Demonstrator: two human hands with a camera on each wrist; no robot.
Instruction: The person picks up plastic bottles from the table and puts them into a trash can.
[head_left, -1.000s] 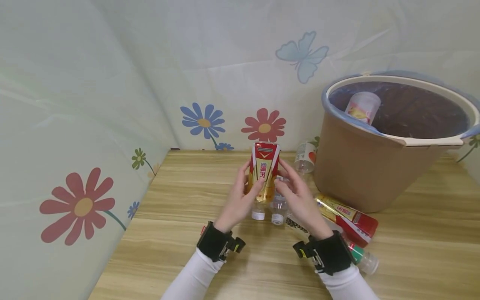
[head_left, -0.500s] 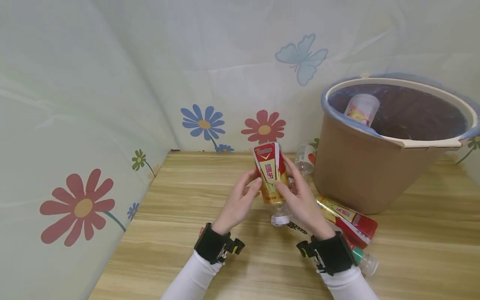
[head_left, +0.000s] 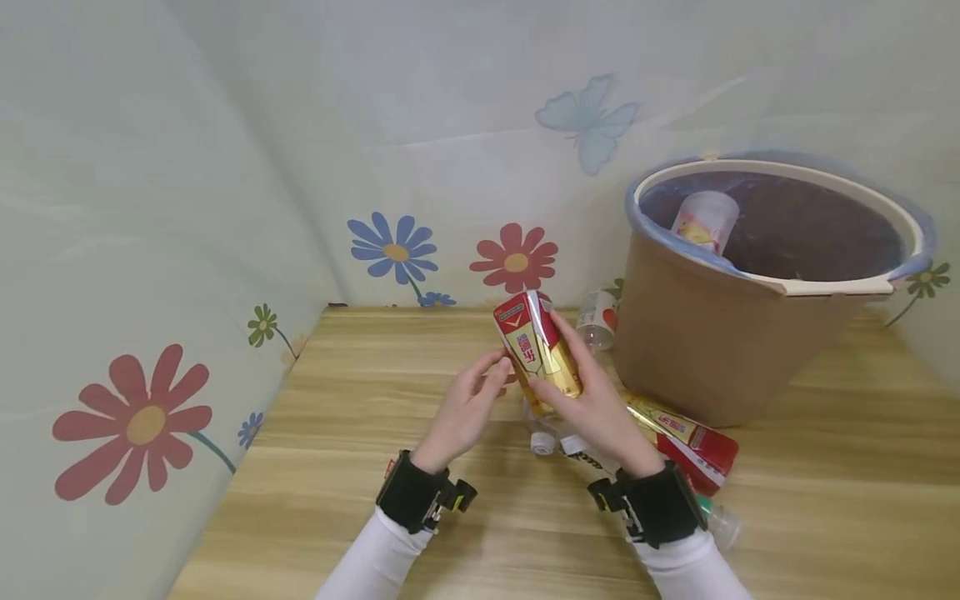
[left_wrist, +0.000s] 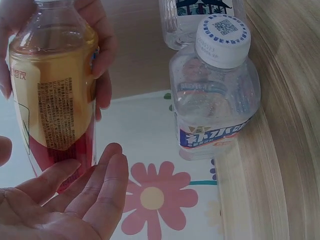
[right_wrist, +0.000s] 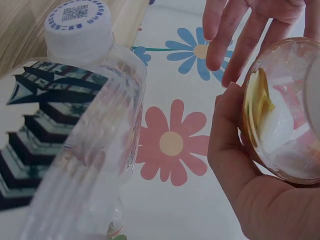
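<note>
Right hand point(head_left: 600, 408): fingers and thumb curled round a red-and-gold bottle point(head_left: 525, 346), held at centre frame, tilted toward upper left. Left hand point(head_left: 459, 412): fingers loosely extended at the bottle's left side; contact cannot be told. Nearby: a white-capped clear bottle point(left_wrist: 215, 102), partly hidden in the head view. Right of centre: a second red-and-gold bottle point(head_left: 693, 446) lying on the desk point(head_left: 337, 467); above it, a lined bin point(head_left: 697, 350). Risk: slipping, should the right grip loosen without left support. Versus half a second earlier: bottle leans further left.
</note>
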